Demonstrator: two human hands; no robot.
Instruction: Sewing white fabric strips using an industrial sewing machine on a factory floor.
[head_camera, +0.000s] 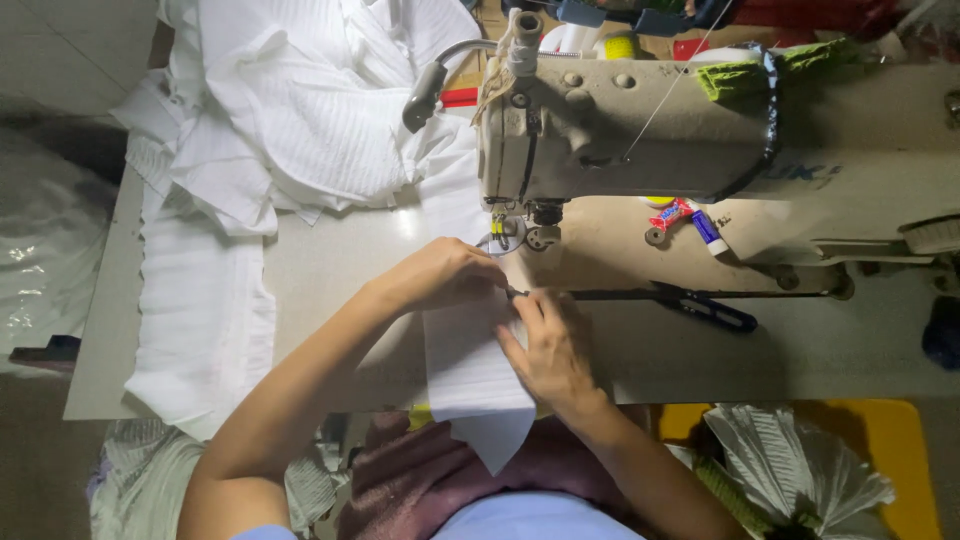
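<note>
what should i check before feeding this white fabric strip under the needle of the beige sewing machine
1. White striped fabric strip lies flat on the table: ok.
2. Left hand presses the strip's top edge near the presser foot: ok.
3. Right hand steadies the strip's right edge: ok.
4. Fingers away from the needle: cannot tell, left fingertips sit close.
5. Black-handled scissors off the strip: ok, beside the right hand.
6. White cloth pile away from the beige sewing machine head: not ok, it touches.

Your arms are bare to the short light-blue sleeves; you wear a light-blue top, no rings, watch or gloves.
</note>
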